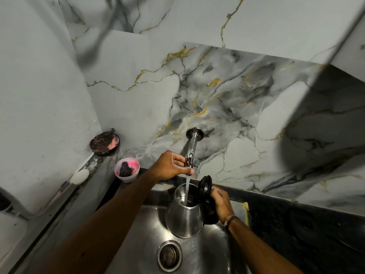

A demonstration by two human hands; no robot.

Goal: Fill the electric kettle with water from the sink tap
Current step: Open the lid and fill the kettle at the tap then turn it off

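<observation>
A steel electric kettle (pixel 184 218) hangs over the sink (pixel 205 252) with its black lid (pixel 205 185) flipped open. My right hand (pixel 222 203) grips its black handle on the right side. A chrome tap (pixel 192 144) juts from the marble wall above it. My left hand (pixel 170 166) is closed on the tap's handle at the spout end. A stream of water (pixel 187 191) runs from the tap straight into the kettle's mouth.
The sink drain (pixel 169 256) lies below the kettle. A pink-stained cup with a dark scrubber (pixel 127 170) and a round soap dish (pixel 104 142) stand on the ledge at left. A dark counter (pixel 308 224) runs to the right. A cabinet underside overhangs at upper right.
</observation>
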